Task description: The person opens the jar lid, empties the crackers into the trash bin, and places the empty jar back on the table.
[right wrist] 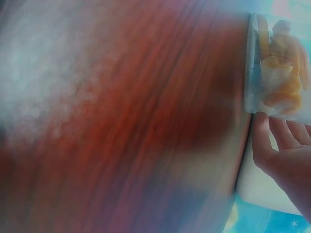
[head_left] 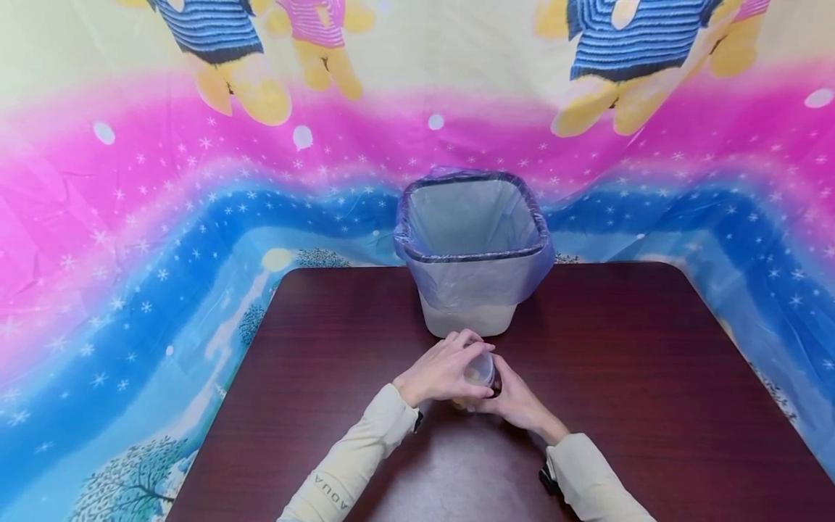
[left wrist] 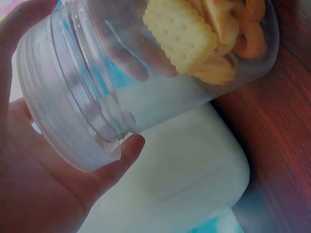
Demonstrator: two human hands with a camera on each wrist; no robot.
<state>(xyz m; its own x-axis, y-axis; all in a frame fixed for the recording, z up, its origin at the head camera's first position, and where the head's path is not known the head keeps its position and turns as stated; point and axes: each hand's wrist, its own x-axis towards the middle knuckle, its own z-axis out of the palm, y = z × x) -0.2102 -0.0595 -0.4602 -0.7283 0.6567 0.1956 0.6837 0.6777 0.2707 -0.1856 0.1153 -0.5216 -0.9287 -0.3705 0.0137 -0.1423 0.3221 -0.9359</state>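
Observation:
A clear plastic jar (left wrist: pixel 167 104) is held between both hands over the table, tilted in the left wrist view. Inside it, at the bottom end, lie a square biscuit (left wrist: pixel 182 39) and several orange-brown snack pieces (left wrist: pixel 250 39). My left hand (head_left: pixel 446 370) grips the jar's clear screw lid (left wrist: pixel 68 102), thumb on one side and fingers on the other. The lid sits at the jar's mouth; how tightly, I cannot tell. My right hand (head_left: pixel 518 402) holds the body, its fingers (right wrist: pixel 262 136) against the side in the right wrist view.
Just beyond the hands stands a pale bin (head_left: pixel 470 319) lined with a translucent purple bag (head_left: pixel 479 279), its top open. The dark red-brown wooden table (head_left: pixel 626 377) has rounded far corners. A printed cloth (head_left: pixel 365 138) hangs behind and on both sides.

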